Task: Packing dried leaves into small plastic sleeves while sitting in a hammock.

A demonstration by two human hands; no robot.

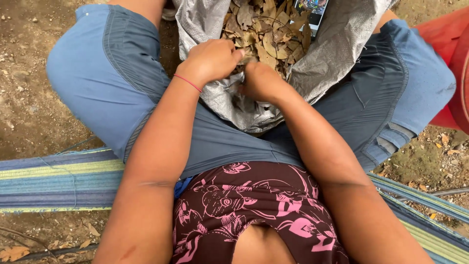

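Note:
A grey woven sack [337,44] stands open between my knees, filled with dry brown leaves [266,29]. My left hand [211,59], with a thin red band at the wrist, is closed at the sack's near rim, its fingers curled down among the leaves. My right hand [261,80] sits just beside it, fingers tucked down into the sack's near edge and hidden from view. Both hands touch the sack where its rim folds over my lap.
I sit on a striped blue and green hammock [58,178] over bare dirt ground [24,73] with scattered dry leaves. A red plastic object [452,54] stands at the right. A small colourful packet [312,10] lies at the sack's far side.

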